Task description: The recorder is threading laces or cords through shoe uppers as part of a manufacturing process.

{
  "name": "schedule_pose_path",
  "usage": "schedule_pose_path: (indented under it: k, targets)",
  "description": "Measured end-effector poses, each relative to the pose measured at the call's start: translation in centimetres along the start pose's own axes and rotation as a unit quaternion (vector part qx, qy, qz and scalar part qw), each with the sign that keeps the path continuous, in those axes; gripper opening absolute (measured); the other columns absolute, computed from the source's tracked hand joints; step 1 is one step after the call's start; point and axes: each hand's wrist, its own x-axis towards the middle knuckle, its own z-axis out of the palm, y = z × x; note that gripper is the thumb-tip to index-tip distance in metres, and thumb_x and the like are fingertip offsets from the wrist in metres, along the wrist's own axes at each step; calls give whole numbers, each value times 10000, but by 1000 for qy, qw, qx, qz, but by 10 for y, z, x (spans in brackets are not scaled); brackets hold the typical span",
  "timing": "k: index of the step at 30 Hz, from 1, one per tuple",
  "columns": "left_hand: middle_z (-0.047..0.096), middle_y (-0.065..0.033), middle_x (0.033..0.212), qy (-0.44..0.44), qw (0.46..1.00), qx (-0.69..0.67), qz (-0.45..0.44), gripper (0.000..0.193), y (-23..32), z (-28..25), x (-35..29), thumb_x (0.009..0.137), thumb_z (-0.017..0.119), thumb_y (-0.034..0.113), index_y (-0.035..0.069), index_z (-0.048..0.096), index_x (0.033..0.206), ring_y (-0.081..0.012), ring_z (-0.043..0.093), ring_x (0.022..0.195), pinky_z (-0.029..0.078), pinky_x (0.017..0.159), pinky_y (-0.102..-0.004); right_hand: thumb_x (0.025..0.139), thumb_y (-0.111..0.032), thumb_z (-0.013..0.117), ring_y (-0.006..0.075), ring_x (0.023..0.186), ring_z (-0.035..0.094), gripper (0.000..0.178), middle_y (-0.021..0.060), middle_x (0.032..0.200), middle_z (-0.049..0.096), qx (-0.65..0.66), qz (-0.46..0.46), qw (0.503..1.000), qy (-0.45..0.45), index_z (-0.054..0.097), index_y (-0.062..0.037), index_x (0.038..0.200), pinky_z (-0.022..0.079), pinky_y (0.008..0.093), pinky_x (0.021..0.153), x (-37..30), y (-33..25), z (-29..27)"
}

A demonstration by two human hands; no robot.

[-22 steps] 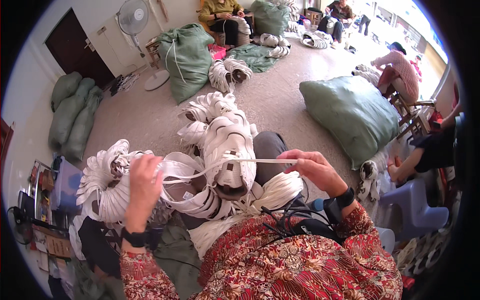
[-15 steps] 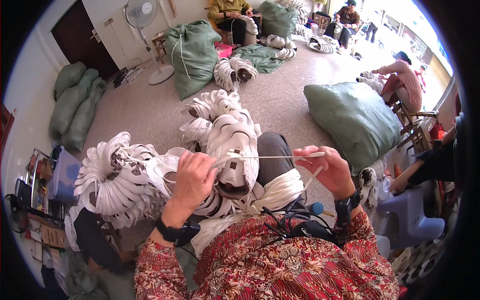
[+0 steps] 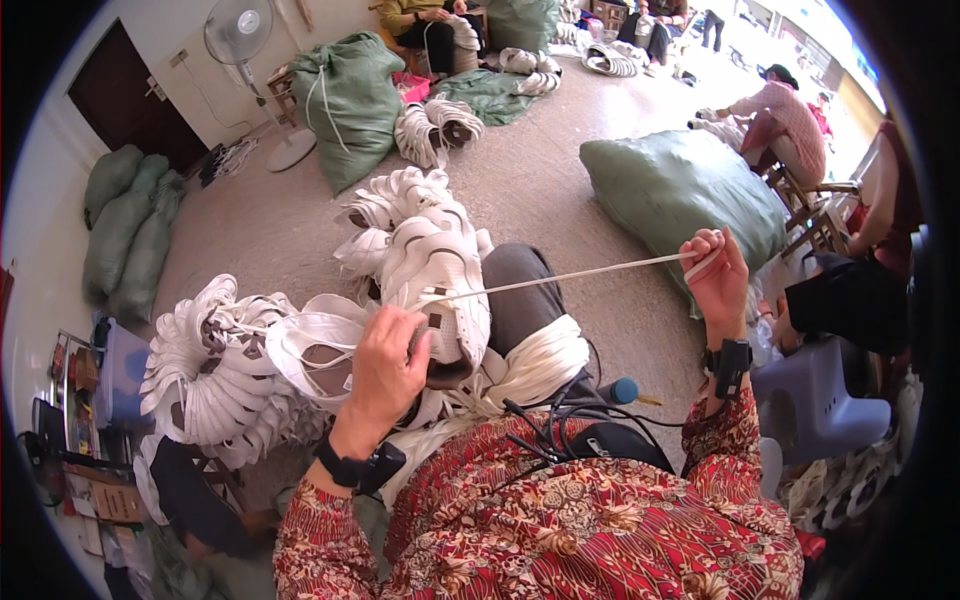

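A white shoe upper (image 3: 436,262) lies over my lap, the front one of a nested row. My left hand (image 3: 385,360) is closed at its near left side, thumb and fingers pinching the upper by the lace holes. From there a white shoelace (image 3: 570,273) runs taut up to the right. My right hand (image 3: 717,275), raised and well out to the right, has its fingers curled round the lace. A thick bundle of white laces (image 3: 548,362) rests across my thigh. More white uppers (image 3: 215,405) are stacked in a curved row on the left.
A big green sack (image 3: 685,205) lies at the right, and another green sack (image 3: 345,110) stands far left near a fan (image 3: 240,40). A purple plastic stool (image 3: 825,405) is near my right elbow. Other people sit working at the back and right.
My right hand has moved far right and up, drawing the lace out long. My left hand has stayed by the upper, slightly lower. The whole view has shifted a little.
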Motion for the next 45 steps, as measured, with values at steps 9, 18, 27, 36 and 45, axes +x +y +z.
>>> schedule_pose_path:
  k: [9,18,27,36,45]
  targets:
    - [662,-100,858,-63,942,-238,-227,263,17,36,-20,888,719,99,-39,637,1096,-115,589,625,504,587,-272,1034,-231,542,191,867,601,251,47,882,584,-47,-81,988,121,599,-40,882,518,382,935,-3,-60,-52]
    - [644,-47,809,-73,937,-246,-236,303,8,58,-16,909,693,71,-40,571,1163,-76,610,598,488,529,-232,983,-122,619,127,711,633,188,30,834,653,-184,161,964,104,636,11,1114,548,261,697,13,74,3]
    - [641,-64,808,-60,943,-242,-219,352,17,56,-10,910,683,62,-29,543,1219,-81,593,600,481,540,-239,983,-128,612,107,682,649,142,32,802,680,-481,277,818,-153,644,11,992,529,247,605,15,203,72]
    - [646,-72,784,-54,943,-243,-221,385,22,51,-10,897,700,85,-18,555,1238,-104,595,627,492,568,-260,866,-65,619,280,667,659,117,143,735,655,-696,59,657,-283,626,30,934,519,379,619,26,218,83]
    - [635,-63,749,-55,902,-334,-266,291,21,55,-10,994,514,72,-6,598,1261,-113,619,604,509,565,-277,850,-89,626,409,744,643,112,202,768,617,-694,-65,669,-257,557,0,856,503,482,635,16,233,71]
